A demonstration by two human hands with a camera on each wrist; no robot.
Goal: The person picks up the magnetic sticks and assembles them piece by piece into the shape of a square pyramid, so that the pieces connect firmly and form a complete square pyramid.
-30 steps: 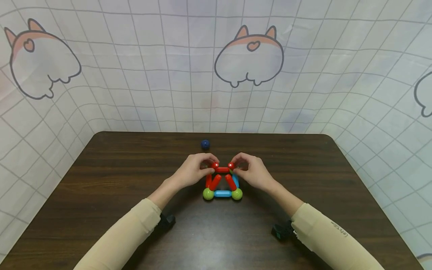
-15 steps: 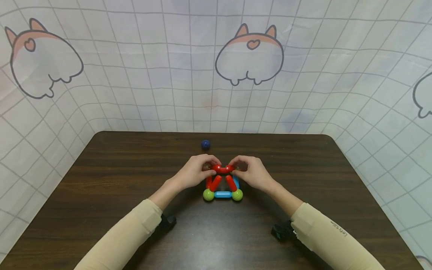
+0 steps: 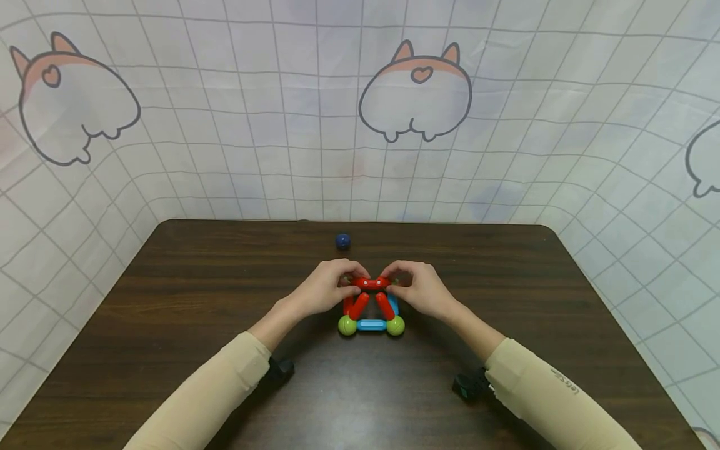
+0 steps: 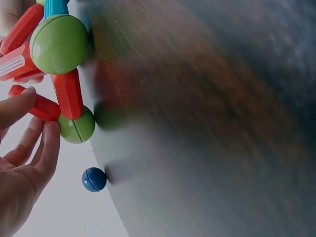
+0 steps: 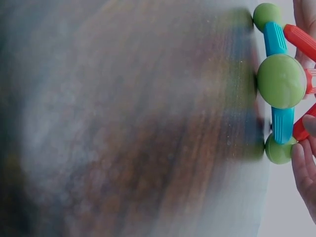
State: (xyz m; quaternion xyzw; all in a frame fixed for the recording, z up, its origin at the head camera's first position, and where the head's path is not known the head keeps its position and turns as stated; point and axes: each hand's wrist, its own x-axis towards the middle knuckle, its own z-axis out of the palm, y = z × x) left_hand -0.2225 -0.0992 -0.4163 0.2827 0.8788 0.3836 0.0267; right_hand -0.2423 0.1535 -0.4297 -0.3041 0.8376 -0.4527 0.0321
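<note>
A magnetic rod-and-ball frame stands on the table, with green balls (image 3: 347, 325) at its corners and a blue rod (image 3: 372, 325) along the front. Two front red rods (image 3: 359, 307) slope up and inward. My left hand (image 3: 325, 289) pinches a back red rod (image 4: 45, 108), whose lower end meets a green ball (image 4: 77, 126). On the opposite side my right hand (image 3: 420, 289) pinches the other back red rod (image 5: 302, 129), above another green ball (image 5: 280, 149). These two held rods tilt toward each other, their tips apart. My fingers partly cover the rear corners.
A loose dark blue ball (image 3: 342, 241) lies behind the frame, near the back edge of the brown table (image 3: 225, 250). A white checked curtain (image 3: 270, 156) hangs behind and at both sides. A black wrist camera (image 3: 469, 386) sits beneath the right sleeve.
Both held back red rods have tilted inward, so their tips are closer together than a second ago. My hands have shifted only slightly. The front rods and the blue ball stay put.
</note>
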